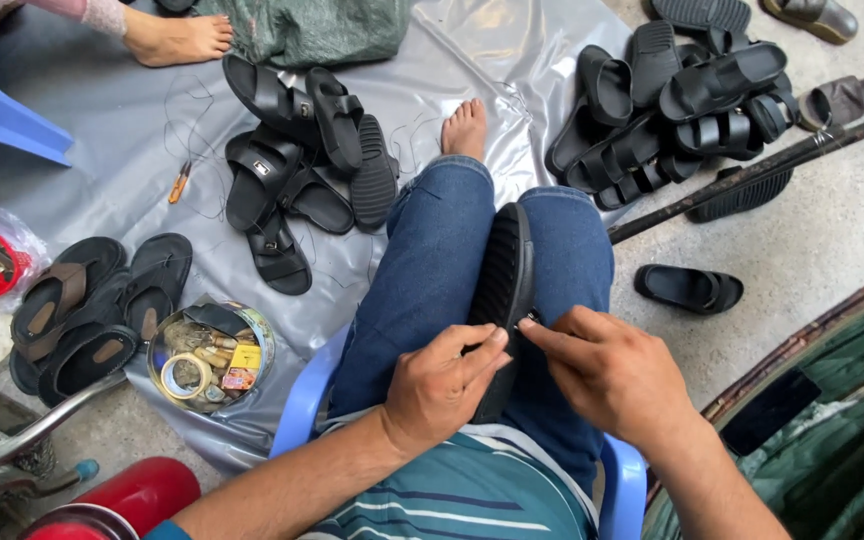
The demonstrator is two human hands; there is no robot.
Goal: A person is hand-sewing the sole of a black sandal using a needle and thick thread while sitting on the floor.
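A black sandal (500, 285) stands on edge between my knees, sole facing left. My left hand (442, 385) grips its near end from the left side. My right hand (612, 375) pinches a small dark thing, too small to make out, against the sandal's right edge. I sit on a blue plastic chair (302, 400) in blue jeans.
Black sandals lie in a pile (297, 170) on the grey plastic sheet (132, 150) and in another heap (672, 100) at the upper right. A round tin of small items (210, 358), brown sandals (82, 310), a dark pole (752, 175) and another person's foot (177, 38) are around.
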